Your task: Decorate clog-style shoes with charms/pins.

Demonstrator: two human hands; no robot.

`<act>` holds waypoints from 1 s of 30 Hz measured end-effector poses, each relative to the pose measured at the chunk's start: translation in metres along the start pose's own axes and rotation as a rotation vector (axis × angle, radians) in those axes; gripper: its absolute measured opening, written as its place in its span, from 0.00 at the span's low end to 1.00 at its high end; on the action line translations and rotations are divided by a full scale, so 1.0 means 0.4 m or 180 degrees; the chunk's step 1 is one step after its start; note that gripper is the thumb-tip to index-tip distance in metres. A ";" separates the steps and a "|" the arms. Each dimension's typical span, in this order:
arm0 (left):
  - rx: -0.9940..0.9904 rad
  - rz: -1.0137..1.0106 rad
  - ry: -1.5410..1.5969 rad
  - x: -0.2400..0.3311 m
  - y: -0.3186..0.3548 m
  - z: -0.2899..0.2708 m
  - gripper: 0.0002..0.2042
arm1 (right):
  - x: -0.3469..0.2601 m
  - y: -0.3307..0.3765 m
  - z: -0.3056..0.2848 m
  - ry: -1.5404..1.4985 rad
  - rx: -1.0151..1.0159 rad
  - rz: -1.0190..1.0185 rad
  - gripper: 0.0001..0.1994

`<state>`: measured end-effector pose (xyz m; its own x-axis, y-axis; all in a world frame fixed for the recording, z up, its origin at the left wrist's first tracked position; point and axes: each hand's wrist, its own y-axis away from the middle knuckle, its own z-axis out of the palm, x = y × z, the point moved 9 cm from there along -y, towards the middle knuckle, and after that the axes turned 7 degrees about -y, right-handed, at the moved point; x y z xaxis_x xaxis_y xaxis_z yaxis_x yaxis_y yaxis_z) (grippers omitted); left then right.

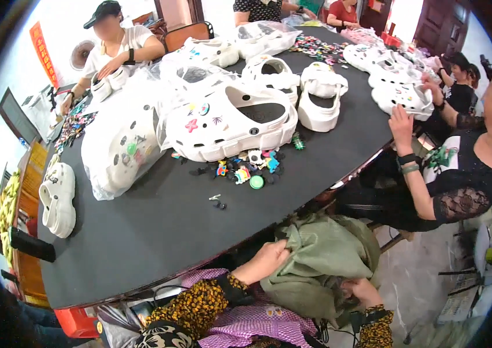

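A crumpled olive-green woven sack (pixel 339 249) lies at the table's near edge, in front of my lap. My left hand (pixel 266 260) is closed on the sack's left side, pinching a fold of its fabric. Lower on the right side, my right hand (pixel 364 291) grips the sack near its bunched opening, its fingertips partly hidden in the folds. What the sack holds, if anything, cannot be seen. On the table beyond, a large white clog (pixel 228 124) carries small charms on its upper. Colourful loose shoe charms (pixel 246 168) lie in a heap before it.
A plastic-wrapped white clog (pixel 124 151) and a bare one (pixel 59 200) lie at left on the dark table (pixel 159 232). More white clogs (pixel 321 98) stand farther back. A co-worker (pixel 460 162) at right handles a clog (pixel 402 95); another person (pixel 121 46) works across the table.
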<state>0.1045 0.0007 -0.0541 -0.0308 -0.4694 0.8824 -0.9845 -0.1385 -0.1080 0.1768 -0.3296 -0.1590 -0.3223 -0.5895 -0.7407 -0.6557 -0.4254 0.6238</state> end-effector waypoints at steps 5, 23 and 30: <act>-0.0284 -0.0372 -0.0689 -0.143 0.008 0.060 0.11 | -0.295 0.195 -0.032 -0.0971 -0.0242 -0.0613 0.04; 0.0153 -0.0187 -0.0633 0.064 0.037 -0.068 0.15 | -0.822 0.697 0.005 -0.0839 -0.0243 -0.3470 0.23; 0.1055 0.1046 -0.1459 0.362 0.132 -0.209 0.22 | -0.805 0.726 -0.012 -0.1219 0.0025 -0.3512 0.22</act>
<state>0.0334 -0.0018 0.1063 -0.1719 -0.8473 0.5026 -0.8285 -0.1516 -0.5390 0.0937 -0.2666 0.2619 0.2411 0.3436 -0.9076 -0.7125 -0.5724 -0.4059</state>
